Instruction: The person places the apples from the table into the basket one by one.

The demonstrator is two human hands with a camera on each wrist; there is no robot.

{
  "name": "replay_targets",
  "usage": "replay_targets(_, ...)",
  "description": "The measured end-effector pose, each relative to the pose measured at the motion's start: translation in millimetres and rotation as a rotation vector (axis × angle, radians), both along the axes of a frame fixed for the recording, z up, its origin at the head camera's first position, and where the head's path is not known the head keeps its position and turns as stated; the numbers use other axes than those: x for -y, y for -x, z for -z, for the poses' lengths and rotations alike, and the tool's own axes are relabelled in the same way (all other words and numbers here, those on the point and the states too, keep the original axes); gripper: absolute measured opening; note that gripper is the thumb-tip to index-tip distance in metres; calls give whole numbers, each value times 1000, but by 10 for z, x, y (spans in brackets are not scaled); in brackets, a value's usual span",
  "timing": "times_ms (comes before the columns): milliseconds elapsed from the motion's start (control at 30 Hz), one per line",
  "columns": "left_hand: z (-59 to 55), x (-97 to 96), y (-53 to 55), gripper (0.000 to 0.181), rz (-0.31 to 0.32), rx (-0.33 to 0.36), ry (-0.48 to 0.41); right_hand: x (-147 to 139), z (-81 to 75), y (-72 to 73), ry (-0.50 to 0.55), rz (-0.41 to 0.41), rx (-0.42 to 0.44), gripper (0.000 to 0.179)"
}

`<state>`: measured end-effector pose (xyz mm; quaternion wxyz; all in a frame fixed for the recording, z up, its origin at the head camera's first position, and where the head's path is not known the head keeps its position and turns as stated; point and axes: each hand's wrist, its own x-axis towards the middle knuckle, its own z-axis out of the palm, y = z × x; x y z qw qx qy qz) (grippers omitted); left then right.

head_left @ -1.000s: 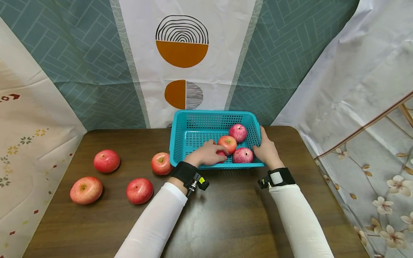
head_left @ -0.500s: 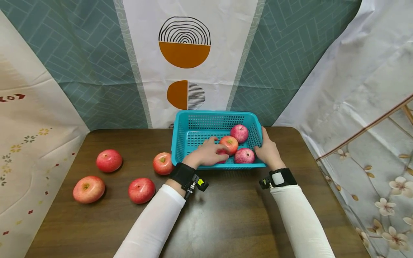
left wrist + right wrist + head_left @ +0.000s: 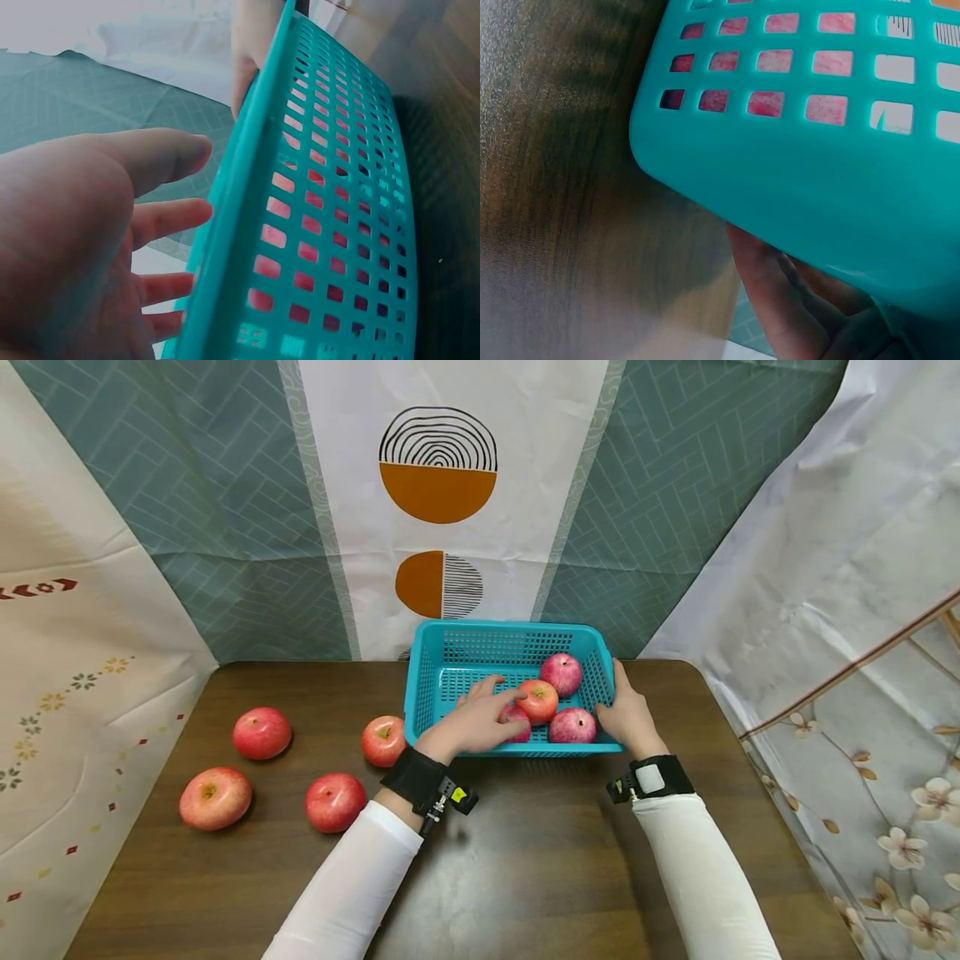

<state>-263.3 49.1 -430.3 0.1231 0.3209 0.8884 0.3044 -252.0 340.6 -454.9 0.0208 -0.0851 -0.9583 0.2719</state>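
Note:
A blue plastic basket [image 3: 510,626] stands at the back of the table with several apples toward its right end. My left hand [image 3: 476,720] is over the near side with fingers spread. Its thumb and index finger hover around a pink-red apple [image 3: 516,713] without closing on it; the left wrist view has these fingers [image 3: 176,221] apart beside the rim. Behind that apple lie an orange-red apple [image 3: 538,700] and a pink apple [image 3: 561,674], and to its right a speckled apple [image 3: 573,727]. My right hand [image 3: 632,722] grips the basket's right wall, thumb inside, fingers outside.
Left of the basket on the brown table [image 3: 540,877] sit a red-yellow apple [image 3: 383,742], a red apple [image 3: 335,802], a larger pale-red apple [image 3: 215,798] and a pink-red apple [image 3: 262,732]. A patterned cloth [image 3: 360,468] hangs right behind the basket.
My left hand has lifted slightly and opened away from the pink-red apple, which now shows more. The right hand keeps its grip on the basket. The head view has shifted a little.

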Motion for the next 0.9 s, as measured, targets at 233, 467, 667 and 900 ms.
replay_targets(233,18,106,-83,60,6,-90,-20,0,7,0,3,-10,-5,83)
replay_targets(467,30,261,-190,55,2,-138,-67,14,-12,-7,5,-19,0,84)
replay_targets(667,8,471,-322,54,7,-213,-91,29,-35,-9,0,-19,2,85)
replay_targets(900,-9,770,-453,53,6,-317,-97,33,-52,-30,-8,-29,2,84)
